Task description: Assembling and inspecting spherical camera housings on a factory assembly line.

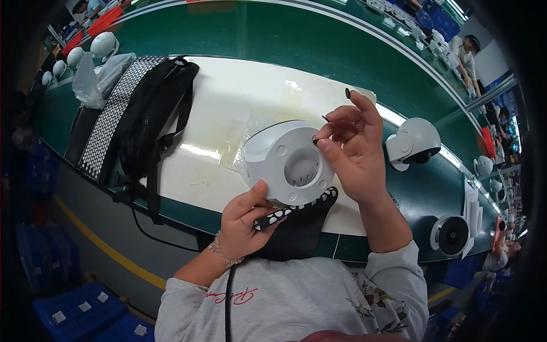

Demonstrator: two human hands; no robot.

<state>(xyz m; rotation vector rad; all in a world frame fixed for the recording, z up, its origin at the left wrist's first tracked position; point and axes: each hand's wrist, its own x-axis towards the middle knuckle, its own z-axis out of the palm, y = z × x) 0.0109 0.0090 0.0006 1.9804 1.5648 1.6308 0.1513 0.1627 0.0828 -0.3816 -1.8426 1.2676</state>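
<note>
My left hand [244, 219] grips a white rounded plastic housing [269, 165], thumb on its rim. Its underside faces up, showing a round recess and several small circular hollows. Between the same hand's fingers lies a black strip with white round spots [296, 210], below the housing. Just right of the recess, my right hand [356, 148] pinches a small black pad [315, 141] at the thumb tip, close to the housing's edge. Two more small black pieces, one a dark pad [347, 93], show at its other fingertips; whether they are stuck on, I cannot tell.
A black bag [156, 114] and a white perforated strip [117, 117] lie left on the bench, beside clear plastic bags [94, 80]. White dome cameras [415, 142] stand to the right; another round unit [453, 235] sits nearer. A white board [211, 97] covers the green bench. Co-workers sit farther off.
</note>
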